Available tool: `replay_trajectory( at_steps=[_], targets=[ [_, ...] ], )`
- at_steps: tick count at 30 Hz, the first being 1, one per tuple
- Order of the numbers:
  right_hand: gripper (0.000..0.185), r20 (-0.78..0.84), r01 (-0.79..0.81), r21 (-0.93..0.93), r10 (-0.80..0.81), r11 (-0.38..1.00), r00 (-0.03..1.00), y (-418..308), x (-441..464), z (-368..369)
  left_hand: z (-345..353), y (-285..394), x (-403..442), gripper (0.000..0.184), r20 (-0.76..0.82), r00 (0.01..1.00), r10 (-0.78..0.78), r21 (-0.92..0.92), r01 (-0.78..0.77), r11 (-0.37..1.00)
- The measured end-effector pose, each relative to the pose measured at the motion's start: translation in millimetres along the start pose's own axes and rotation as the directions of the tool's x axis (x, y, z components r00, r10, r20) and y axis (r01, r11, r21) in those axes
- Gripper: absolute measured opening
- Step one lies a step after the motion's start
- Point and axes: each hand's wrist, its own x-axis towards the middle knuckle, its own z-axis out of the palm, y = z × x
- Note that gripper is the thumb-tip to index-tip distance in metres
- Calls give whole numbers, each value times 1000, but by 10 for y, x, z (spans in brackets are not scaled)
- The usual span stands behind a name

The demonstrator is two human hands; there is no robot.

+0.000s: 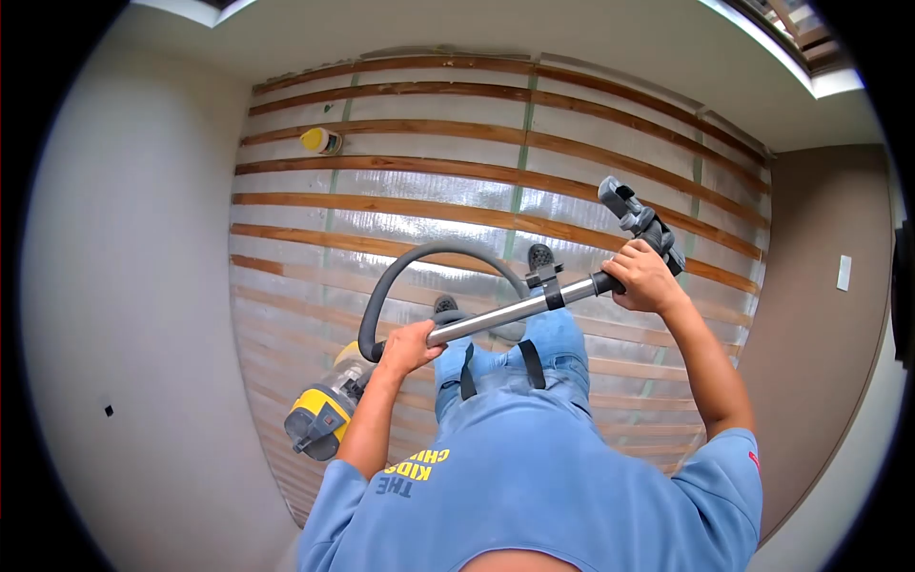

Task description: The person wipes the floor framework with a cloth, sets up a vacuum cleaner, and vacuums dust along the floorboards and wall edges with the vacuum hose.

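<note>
Across my body lies the metal tube point(500, 319) of a vacuum cleaner, tilted up toward the right. My left hand point(410, 349) is closed around its lower left end, where the grey hose point(381, 286) joins. Near the other end my right hand point(643, 276) grips the black part of the tube, just below the grey floor head point(634, 214), which is raised off the floor. A black clip is fixed on the tube between my hands. The yellow and grey vacuum body point(324, 415) stands on the left, partly behind my left forearm.
Parallel wooden battens point(429, 205) run across the floor over shiny silver sheeting point(400, 183). A tub with a yellow lid point(321, 141) lies near the far left. White wall point(143, 286) borders the left, a brown panel point(810, 315) the right. My shoes point(540, 255) are among the battens.
</note>
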Motion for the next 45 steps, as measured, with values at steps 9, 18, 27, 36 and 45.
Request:
replay_trajectory(
  at_steps=[9, 18, 27, 36, 45],
  targets=[
    [39, -463, -663, 123, 634, 739, 620, 1015, -668, 745, -122, 1307, 293, 39, 179, 983, -35, 54, 26, 998],
    [19, 731, 206, 617, 650, -760, 207, -203, 234, 2086, 284, 2612, 1085, 47, 338, 923, -182, 90, 160, 983],
    [18, 790, 479, 425, 573, -768, 218, 1042, -189, 2685, 39, 2219, 780, 43, 537, 812, -228, -172, 370, 913],
    [30, 835, 19, 548, 549, -836, 43, 1880, -2295, 2724, -645, 1712, 600, 16, 195, 867, -460, -670, 460, 583],
    [33, 688, -901, -113, 621, -419, -375, 341, -4185, 4081, -722, 1824, 1299, 16, 170, 901, -399, -889, 315, 333]
  ],
)
